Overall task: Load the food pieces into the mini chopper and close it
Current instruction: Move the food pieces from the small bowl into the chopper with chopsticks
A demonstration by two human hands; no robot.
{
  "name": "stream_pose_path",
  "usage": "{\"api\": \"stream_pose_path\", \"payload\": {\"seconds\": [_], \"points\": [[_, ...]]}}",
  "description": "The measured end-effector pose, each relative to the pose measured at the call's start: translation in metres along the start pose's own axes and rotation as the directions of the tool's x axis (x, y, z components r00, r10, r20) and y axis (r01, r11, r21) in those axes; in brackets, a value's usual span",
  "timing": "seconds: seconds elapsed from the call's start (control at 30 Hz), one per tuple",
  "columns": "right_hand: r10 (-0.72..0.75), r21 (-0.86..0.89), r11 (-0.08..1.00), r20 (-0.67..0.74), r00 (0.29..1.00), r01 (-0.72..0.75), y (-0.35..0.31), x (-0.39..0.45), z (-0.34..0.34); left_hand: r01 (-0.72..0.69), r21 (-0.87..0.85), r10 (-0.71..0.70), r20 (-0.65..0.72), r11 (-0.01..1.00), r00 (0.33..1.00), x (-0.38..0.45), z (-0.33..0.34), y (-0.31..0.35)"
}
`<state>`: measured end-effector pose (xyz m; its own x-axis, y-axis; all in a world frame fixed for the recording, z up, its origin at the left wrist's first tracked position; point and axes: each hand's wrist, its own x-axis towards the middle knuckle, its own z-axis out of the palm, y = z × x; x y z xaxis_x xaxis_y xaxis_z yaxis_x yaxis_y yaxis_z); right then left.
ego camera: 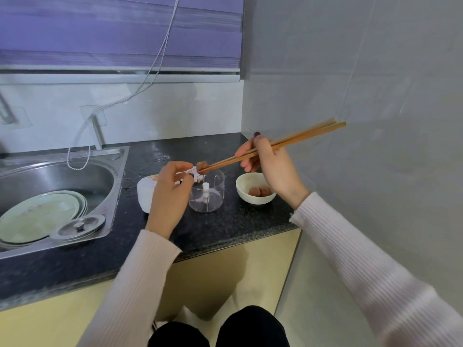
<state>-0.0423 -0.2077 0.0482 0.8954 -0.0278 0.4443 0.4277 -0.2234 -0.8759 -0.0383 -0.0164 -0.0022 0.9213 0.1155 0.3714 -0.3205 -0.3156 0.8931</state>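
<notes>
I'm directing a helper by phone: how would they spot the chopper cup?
Find the steel sink; the dark counter lies right of it. The chopper cup stands there between a white lid and a cream bowl, alone in being clear, with a white post inside.

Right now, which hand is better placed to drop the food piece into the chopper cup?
Right hand: its chopsticks pinch the food piece at the chopper cup rim. Left hand holds something small.
</notes>
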Motion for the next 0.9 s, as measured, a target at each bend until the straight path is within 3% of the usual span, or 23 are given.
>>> {"api": "stream_pose_path", "payload": {"seconds": [0.4, 0.57, 0.77, 0.9], "points": [[0.098, -0.095, 0.991, 0.084, 0.992, -0.09, 0.008, -0.005, 0.03, 0.039, 0.028, -0.039, 0.019, 0.999, 0.999, 0.005, 0.001, -0.01], [0.054, -0.043, 0.998, 0.049, 0.997, -0.052, 0.008, -0.003, 0.021, 0.032, 0.04, -0.033, 0.022, 0.999, 0.999, 0.004, 0.004, -0.009], [0.03, -0.007, 1.0, -0.013, 0.999, -0.03, -0.001, 0.002, -0.006, -0.093, 0.024, 0.093, -0.009, 0.995, 0.996, -0.006, 0.008, 0.007], [0.043, -0.065, 0.997, -0.041, 0.998, -0.046, -0.007, 0.0, -0.032, -0.101, -0.047, 0.104, 0.073, 0.994, 0.992, -0.012, 0.021, 0.015]]}}
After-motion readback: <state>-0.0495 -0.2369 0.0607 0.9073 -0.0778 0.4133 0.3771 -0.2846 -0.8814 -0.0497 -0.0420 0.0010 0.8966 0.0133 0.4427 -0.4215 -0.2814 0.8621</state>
